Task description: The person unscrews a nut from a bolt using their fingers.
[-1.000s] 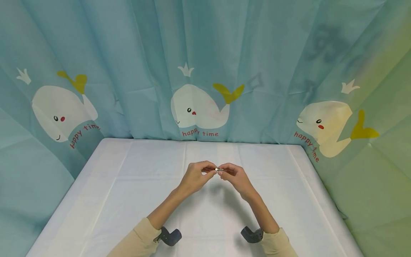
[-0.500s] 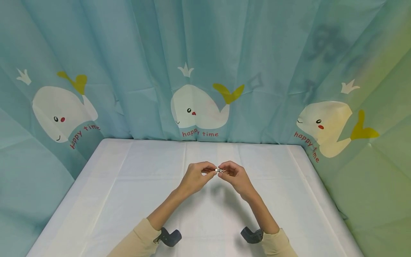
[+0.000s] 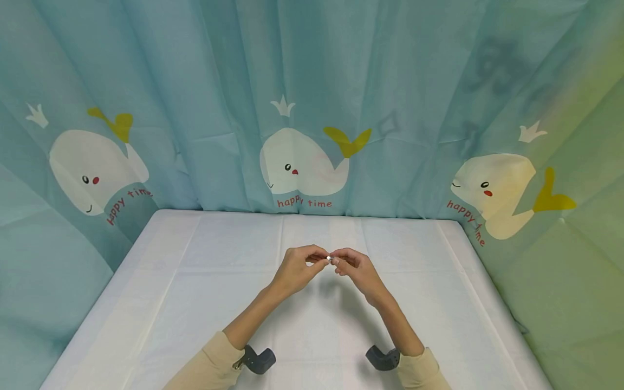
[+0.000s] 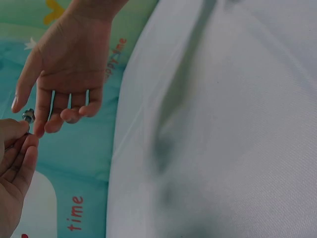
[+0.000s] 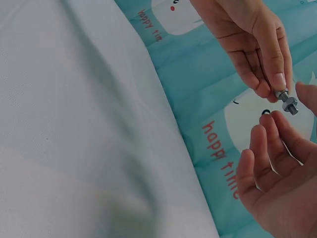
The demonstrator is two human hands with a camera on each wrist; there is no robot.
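A small metal bolt (image 3: 330, 258) with a nut on it is held above the white table (image 3: 195, 281), between both hands. My left hand (image 3: 323, 259) pinches one end of the bolt (image 5: 283, 96) with thumb and fingertips. From the other side my right hand (image 3: 337, 260) pinches the nut end (image 5: 290, 105) between thumb and forefinger. Its other fingers (image 4: 74, 111) are loosely spread. In the left wrist view the bolt (image 4: 28, 117) shows at the left edge between the two hands.
A blue curtain (image 3: 312, 97) printed with white whales hangs close behind and on both sides of the table. Dark wrist-camera mounts (image 3: 258, 359) (image 3: 382, 357) sit by the beige sleeves near the table's front edge.
The right hand's fingers have shifted slightly at the nut, rising a little and coming back. The left hand and the bolt have stayed in place.
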